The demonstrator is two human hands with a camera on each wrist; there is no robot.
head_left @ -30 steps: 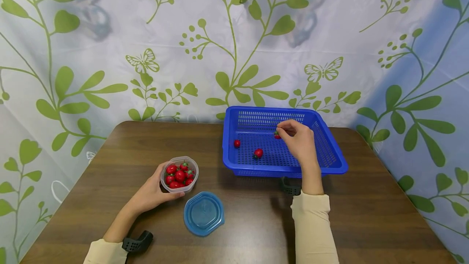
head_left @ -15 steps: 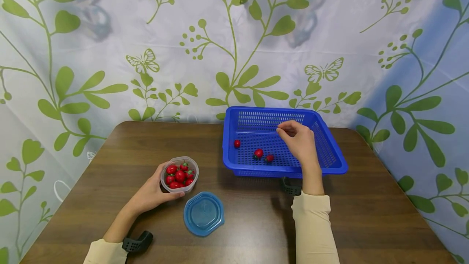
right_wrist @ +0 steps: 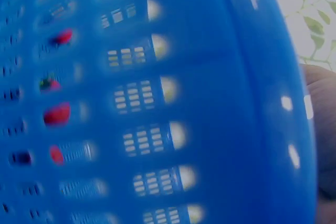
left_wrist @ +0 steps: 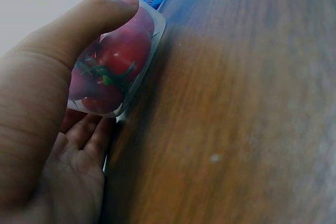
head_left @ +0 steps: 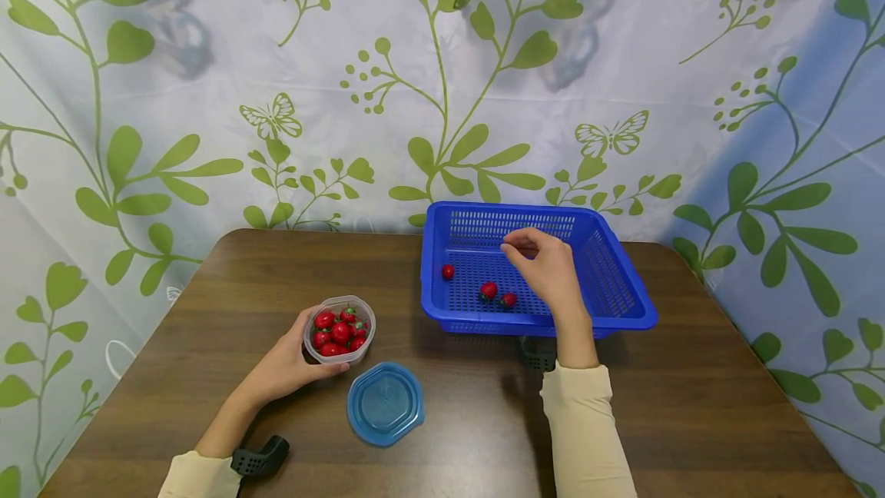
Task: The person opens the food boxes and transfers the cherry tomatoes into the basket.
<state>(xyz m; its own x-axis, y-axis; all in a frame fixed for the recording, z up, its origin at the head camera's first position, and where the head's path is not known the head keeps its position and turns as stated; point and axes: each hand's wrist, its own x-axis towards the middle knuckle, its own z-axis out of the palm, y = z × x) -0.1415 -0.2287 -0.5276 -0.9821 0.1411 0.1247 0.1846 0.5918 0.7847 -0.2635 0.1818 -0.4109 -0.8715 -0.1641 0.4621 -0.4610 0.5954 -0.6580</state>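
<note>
My left hand (head_left: 286,366) grips a clear plastic food container (head_left: 339,360) on the table, thumb along its near side. Inside lie several cherry tomatoes (head_left: 339,331), also visible through the container's wall (left_wrist: 119,106) in the left wrist view. Above the blue basket (head_left: 434,312), my right hand (head_left: 546,263) hovers with loosely bent fingers and nothing between them. Three more tomatoes rest on the basket's floor: one tomato (head_left: 448,272) at the left, a second tomato (head_left: 488,290) and a third tomato (head_left: 508,300) side by side near the front. The basket's wall (right_wrist: 231,103) fills most of the right wrist view.
A blue lid (head_left: 385,404) lies on the wooden table (head_left: 470,421) just right of the container, in front of the basket. Behind the table hangs a leaf-patterned cloth (head_left: 332,29), close to the basket's back rim.
My right hand let go of a tomato, which now lies at the basket's front beside another. That hand then shifted left, still above the basket. The left hand stays around the container.
</note>
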